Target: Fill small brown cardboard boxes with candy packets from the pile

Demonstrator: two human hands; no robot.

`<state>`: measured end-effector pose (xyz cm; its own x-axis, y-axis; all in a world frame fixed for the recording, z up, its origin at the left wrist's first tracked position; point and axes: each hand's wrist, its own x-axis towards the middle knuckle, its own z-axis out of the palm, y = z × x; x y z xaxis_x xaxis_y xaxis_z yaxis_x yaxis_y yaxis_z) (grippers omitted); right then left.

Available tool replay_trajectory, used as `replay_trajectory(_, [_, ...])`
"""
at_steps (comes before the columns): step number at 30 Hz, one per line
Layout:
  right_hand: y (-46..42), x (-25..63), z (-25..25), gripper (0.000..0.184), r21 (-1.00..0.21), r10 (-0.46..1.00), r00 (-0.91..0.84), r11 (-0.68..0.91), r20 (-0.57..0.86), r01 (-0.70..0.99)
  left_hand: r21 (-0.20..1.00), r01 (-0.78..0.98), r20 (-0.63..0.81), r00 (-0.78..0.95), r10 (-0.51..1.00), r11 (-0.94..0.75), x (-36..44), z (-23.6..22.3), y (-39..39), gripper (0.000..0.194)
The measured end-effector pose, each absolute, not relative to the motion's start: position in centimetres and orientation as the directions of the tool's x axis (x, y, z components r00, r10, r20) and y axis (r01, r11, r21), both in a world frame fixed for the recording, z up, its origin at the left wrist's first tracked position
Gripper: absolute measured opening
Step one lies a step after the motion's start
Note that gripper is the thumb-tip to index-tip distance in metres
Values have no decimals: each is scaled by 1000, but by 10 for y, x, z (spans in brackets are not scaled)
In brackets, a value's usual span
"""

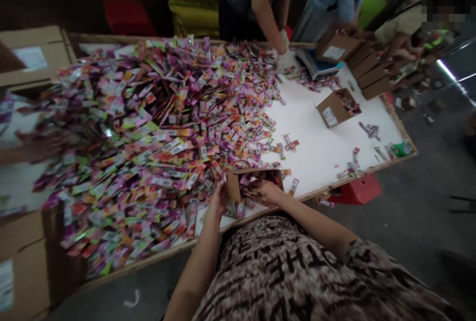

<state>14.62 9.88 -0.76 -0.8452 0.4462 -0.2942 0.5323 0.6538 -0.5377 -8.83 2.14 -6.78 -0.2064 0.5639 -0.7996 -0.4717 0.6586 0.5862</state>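
Ideally, our left hand (219, 196), loosely open against the box (233, 186) at the surface's (308, 137) near edge, steadied it while our right hand (269, 192) reached lightly among packets (245, 181), its grip hidden.

- The left hand (220, 197) is bare and raised at the end of a bent arm, its fingers (222, 186) pointing forward, away from the body; blur hides how far they curl.
- The left forearm (199, 261) rises steeply from behind those fingers, bare to the lower edge of the view.
- The right hand (269, 193) is bare too, back upward, near the left one but apart from it, its fingers aimed across toward the left hand's side, tips hidden.
- The right forearm (316, 222) slants back and outward from its fingers to a short sleeve (368, 256).
- Both elbows are bent.
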Motion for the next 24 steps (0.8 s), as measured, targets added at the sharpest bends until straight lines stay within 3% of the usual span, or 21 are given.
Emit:
replay_trajectory(3, [92,204,-17,36,-648,600,-788,548,-134,528,495,-604,-783,2,622,624,-51,-70,52,60])
replay_trajectory(5, [97,248,-13,34,-687,765,-639,425,-75,589,455,-617,-739,140,659,642,-18,-64,90,62])
replay_trajectory(8, [119,323,5,32,-691,945,-315,170,-88,702,491,-481,-645,360,675,726,52,-51,161,72])
replay_trajectory(10, [147,371,17,35,-617,978,-92,-45,-189,785,614,-267,-617,424,663,743,106,-43,204,72])
replay_trajectory(13, [215,422,23,30,-326,914,162,-292,-372,899,777,154,-621,351,701,611,171,-38,237,59])
replay_trajectory(16, [313,430,16,22,-124,878,193,-272,-439,954,750,320,-657,270,703,578,188,-42,229,35])
replay_trajectory(19, [421,402,13,29,-128,920,111,-170,-376,977,653,326,-750,159,642,683,160,-51,192,7])
replay_trajectory(22, [510,356,17,47,-173,940,55,-119,-338,978,500,266,-844,-64,533,824,107,-56,139,17])
replay_trajectory(24, [541,326,19,65,-198,972,42,-89,-230,976,399,175,-868,-245,433,900,67,-54,99,18])
